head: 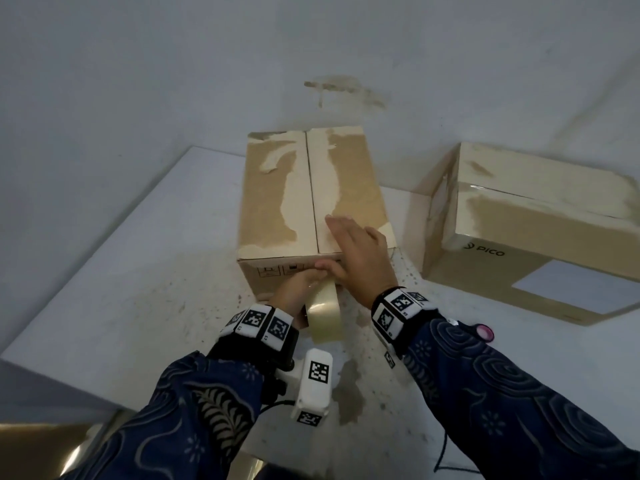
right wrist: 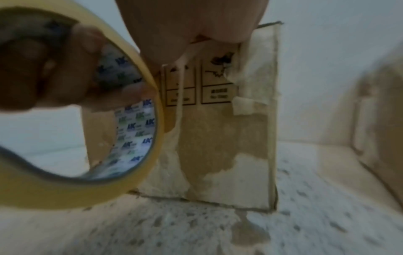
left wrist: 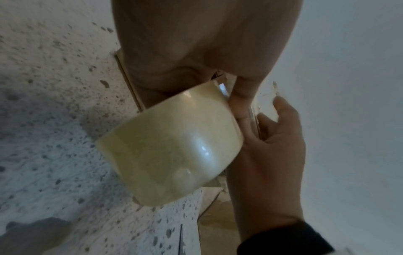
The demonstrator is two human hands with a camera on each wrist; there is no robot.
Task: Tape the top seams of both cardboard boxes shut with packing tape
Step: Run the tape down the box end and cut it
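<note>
The nearer cardboard box (head: 311, 195) stands upright at the table's middle, its top seam running away from me between torn paper patches. My right hand (head: 349, 247) lies flat on the near top edge, fingers straight and thumb down on the front face (right wrist: 218, 138). Just below it, my left hand (head: 301, 285) grips the roll of packing tape (head: 323, 313), fingers (right wrist: 65, 72) through its core. The roll (left wrist: 172, 143) is held close against the box front, and tape seems to lead from it up under the right thumb. A second box (head: 536, 237) marked PICO lies to the right.
Both boxes rest on a white speckled table (head: 138, 289) pushed against a pale wall. A small pink-capped item (head: 483, 330) sits by my right forearm, and a black cable (head: 443, 455) trails off the near edge. A narrow gap separates the two boxes.
</note>
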